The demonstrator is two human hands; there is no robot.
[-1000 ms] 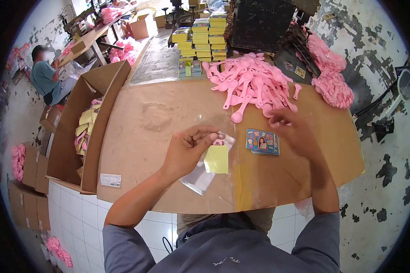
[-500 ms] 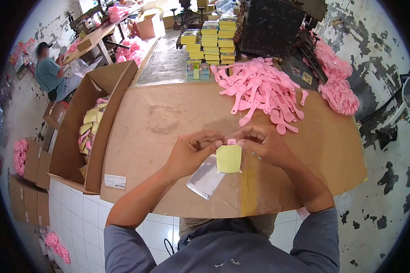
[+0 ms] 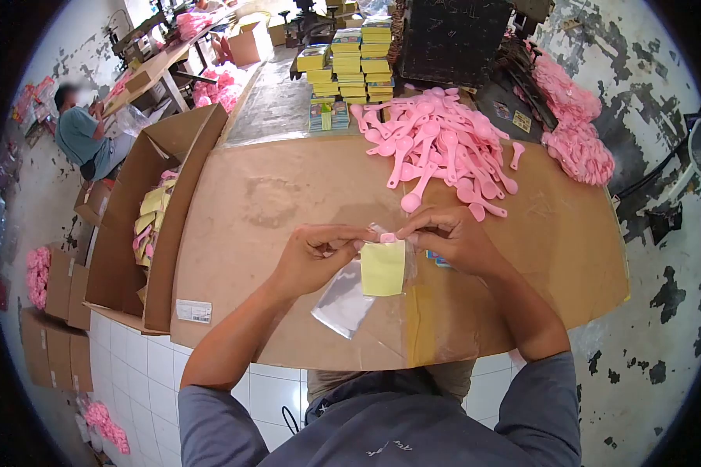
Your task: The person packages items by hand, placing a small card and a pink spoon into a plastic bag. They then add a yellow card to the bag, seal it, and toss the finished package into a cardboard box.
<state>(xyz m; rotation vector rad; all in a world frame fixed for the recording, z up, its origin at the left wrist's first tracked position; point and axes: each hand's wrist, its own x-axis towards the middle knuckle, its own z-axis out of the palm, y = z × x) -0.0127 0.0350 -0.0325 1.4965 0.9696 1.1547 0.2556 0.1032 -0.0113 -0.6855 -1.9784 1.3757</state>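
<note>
Left hand (image 3: 319,257) and right hand (image 3: 452,237), both tight on glossy clear bag (image 3: 343,303) around flat yellow card (image 3: 383,268)

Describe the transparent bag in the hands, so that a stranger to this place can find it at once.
Start at the brown cardboard sheet covering the worktable. At its near middle, the left hand and the right hand pinch the top of a clear plastic bag. Unlike the loose pink spoons heaped behind it, it is transparent and holds a yellow card.
</note>
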